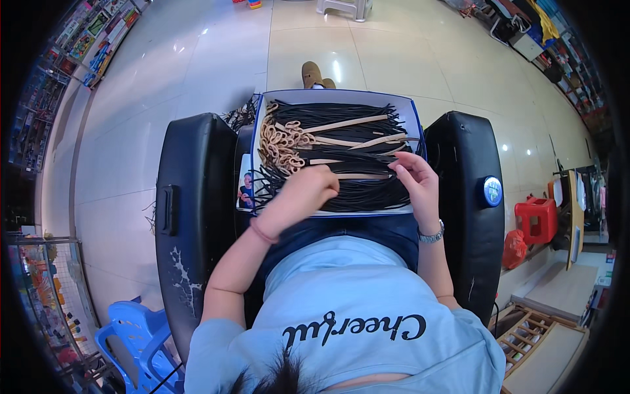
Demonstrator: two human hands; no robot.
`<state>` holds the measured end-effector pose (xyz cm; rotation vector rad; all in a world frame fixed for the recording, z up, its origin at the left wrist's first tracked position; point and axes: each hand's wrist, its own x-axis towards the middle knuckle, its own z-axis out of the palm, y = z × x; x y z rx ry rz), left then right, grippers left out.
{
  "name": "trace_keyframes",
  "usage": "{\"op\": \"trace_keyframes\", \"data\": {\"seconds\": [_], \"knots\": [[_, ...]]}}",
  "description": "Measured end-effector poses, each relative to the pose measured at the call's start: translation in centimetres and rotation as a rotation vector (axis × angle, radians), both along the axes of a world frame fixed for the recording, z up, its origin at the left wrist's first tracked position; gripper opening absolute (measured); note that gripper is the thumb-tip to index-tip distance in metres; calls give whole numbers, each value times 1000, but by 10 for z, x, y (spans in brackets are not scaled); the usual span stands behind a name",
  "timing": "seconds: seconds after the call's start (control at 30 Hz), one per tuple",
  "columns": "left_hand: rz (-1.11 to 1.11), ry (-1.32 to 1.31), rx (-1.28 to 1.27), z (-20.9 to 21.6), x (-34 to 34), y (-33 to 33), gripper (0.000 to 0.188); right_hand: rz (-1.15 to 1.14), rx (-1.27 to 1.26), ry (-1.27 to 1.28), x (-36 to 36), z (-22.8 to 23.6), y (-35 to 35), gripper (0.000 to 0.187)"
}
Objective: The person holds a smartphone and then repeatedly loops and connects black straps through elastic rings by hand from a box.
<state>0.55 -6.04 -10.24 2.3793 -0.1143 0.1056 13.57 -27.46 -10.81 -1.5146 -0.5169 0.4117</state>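
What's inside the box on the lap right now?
In the box: a mass of thin black strips, a few long beige strips lying across them, and curled beige loops bunched at the left. These cover the bottom; the left hand hides some contents.

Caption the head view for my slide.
Left hand and right hand over a box of black cords and beige strips.

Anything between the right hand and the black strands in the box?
Nothing visible blocks it: the right hand is right at the black strands. Beige strips lie over some of them, and the left hand is farther left, not between.
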Motion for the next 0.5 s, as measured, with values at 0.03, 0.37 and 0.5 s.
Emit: {"op": "trace_keyframes", "data": {"seconds": [0.03, 0.37, 0.5], "knots": [[5, 4, 1, -8, 1, -11, 8, 0, -27, 5, 0, -1, -2, 25], [153, -100, 252, -32, 5, -34, 10, 87, -356, -119, -8, -5, -5, 15], [214, -147, -59, -3, 10, -19, 8, 138, -270, -677, -10, 11, 17, 16]]}}
